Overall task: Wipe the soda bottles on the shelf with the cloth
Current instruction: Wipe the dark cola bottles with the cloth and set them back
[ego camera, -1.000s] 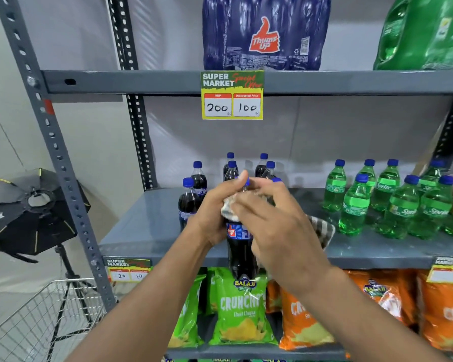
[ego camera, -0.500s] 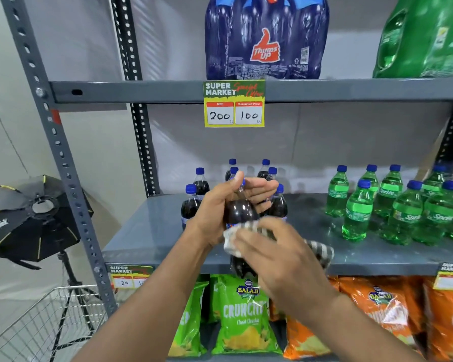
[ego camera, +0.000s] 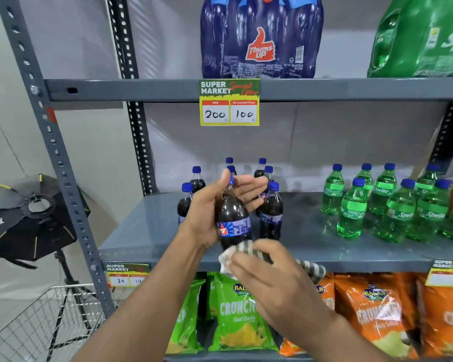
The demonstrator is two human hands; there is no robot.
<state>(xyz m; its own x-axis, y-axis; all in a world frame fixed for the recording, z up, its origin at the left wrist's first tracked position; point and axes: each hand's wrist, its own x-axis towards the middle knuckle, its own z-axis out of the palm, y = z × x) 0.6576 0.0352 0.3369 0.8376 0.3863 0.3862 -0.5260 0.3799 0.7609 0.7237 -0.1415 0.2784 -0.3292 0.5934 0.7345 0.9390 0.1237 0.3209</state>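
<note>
Cloth (ego camera: 249, 253) has slid below the Thums Up bottle (ego camera: 233, 218) label, right hand (ego camera: 275, 286) pinching it, left hand (ego camera: 209, 212) loosely cupping.

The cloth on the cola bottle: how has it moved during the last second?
The right hand slid the striped cloth down from the neck to the base of the Thums Up bottle. The left hand kept its grip on the bottle; shelf bottles stayed put.

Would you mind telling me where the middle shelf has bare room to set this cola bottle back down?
The middle shelf is bare between its left edge and the cola cluster, and again in the gap between that cluster and the Sprite bottles. The right end is crowded with Sprite.
</note>
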